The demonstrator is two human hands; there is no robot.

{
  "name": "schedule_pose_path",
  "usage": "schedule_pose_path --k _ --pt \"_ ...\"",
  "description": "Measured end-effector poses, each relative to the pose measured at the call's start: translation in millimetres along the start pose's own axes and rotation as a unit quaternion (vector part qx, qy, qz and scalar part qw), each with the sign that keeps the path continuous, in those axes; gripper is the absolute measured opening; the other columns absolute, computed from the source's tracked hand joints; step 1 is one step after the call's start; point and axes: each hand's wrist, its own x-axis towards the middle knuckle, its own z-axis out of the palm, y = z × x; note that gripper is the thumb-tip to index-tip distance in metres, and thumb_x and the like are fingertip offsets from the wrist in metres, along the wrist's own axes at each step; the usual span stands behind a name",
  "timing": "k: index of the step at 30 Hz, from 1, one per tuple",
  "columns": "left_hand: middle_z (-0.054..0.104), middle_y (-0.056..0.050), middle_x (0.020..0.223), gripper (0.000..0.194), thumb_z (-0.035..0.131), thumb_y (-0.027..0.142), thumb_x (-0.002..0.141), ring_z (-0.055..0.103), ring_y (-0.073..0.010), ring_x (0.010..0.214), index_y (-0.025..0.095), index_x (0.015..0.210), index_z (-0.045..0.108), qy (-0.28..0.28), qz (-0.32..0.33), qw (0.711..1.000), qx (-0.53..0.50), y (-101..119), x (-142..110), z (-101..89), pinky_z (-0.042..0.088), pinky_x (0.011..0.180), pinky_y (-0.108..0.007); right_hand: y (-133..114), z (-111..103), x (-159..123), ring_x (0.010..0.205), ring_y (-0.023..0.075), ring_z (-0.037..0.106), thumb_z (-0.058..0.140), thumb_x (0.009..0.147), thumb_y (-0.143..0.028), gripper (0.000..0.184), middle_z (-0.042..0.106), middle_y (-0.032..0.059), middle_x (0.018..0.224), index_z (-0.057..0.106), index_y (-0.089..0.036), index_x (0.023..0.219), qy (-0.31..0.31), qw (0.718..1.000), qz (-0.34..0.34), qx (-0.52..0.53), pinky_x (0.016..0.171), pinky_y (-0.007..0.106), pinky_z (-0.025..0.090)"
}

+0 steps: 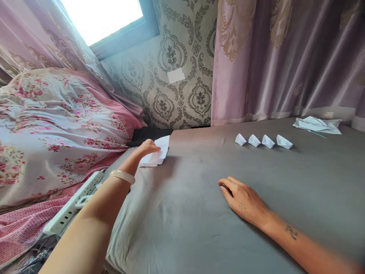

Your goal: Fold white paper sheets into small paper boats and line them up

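Two bare hands come up on my feed from the head camera, set well apart over a grey cloth [196, 224]. From where I sit, I see the left hand [149, 146] reaching out over a stack of white paper [163, 146], fingers bent down on it; I cannot tell whether they pinch a sheet or only touch the top. The stack lies near the far left edge of the cloth, its sheets a little out of line. A pale bangle [122, 176] circles that wrist.

I see the right hand [245, 198] resting on the cloth, palm down, released, fingers loosely curled and a dark gap between them and the thumb. Small dark marks show on its back and on the forearm.

Beyond it, to the right, I count four folded papers [268, 142] in a row, white and pointed, each just apart from the next. Farther right lies a clear bag [318, 125] with white paper in it, and a thin teal stick [317, 134] just in front.

Just beyond the stack I make out something black [149, 134]. Left of the cloth, a white power strip [67, 213] runs beside a floral cover [68, 114]. At the back stands a patterned wall [171, 95] with a white plate [176, 75], between a bright window [105, 19] and a pink curtain [285, 64]
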Motion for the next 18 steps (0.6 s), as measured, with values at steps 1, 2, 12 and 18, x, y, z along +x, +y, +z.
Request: schedule_pose_path --k 1,2,12,18 --pt "0.037 0.005 0.044 0.019 0.06 0.03 0.066 0.036 -0.0088 0.045 0.015 0.055 0.056 -0.015 0.011 1.0 -0.01 12 -8 6.9 0.024 0.043 -0.023 0 1 0 0.077 0.0176 0.064 0.037 0.092 -0.022 0.029 0.065 0.0041 0.096 0.061 -0.023 0.108 0.01 1.0 0.0 -0.001 0.066 0.031 0.048" --pt "0.035 0.006 0.044 0.021 0.058 0.031 0.067 0.033 -0.0078 0.043 0.016 0.054 0.054 -0.033 0.028 0.999 -0.022 26 -16 15.9 0.022 0.043 -0.023 0 2 0 0.079 0.0183 0.064 0.039 0.091 -0.022 0.03 0.065 0.0051 0.1 0.058 -0.022 0.115 0.024 1.0 -0.001 -0.004 0.067 0.033 0.049" --pt "0.039 0.005 0.047 0.019 0.059 0.03 0.069 0.035 -0.0086 0.048 0.013 0.06 0.061 -0.175 0.193 0.959 -0.113 162 -100 111.8 0.025 0.045 -0.023 5 -5 -1 0.115 0.0262 0.05 0.048 0.087 -0.007 0.035 0.056 0.0115 0.126 0.062 -0.019 0.116 0.112 0.981 -0.096 -0.123 0.093 0.039 0.046" --pt "0.069 -0.011 0.105 0.034 0.051 0.038 0.087 0.061 -0.0201 0.094 0.013 0.103 0.067 -0.119 0.351 0.921 -0.119 156 -115 105.7 0.046 0.086 -0.031 19 -11 -2 0.106 0.0248 0.053 0.047 0.089 -0.008 0.026 0.063 0.0108 0.116 0.07 -0.019 0.095 0.075 0.979 -0.093 -0.164 0.085 0.038 0.045"
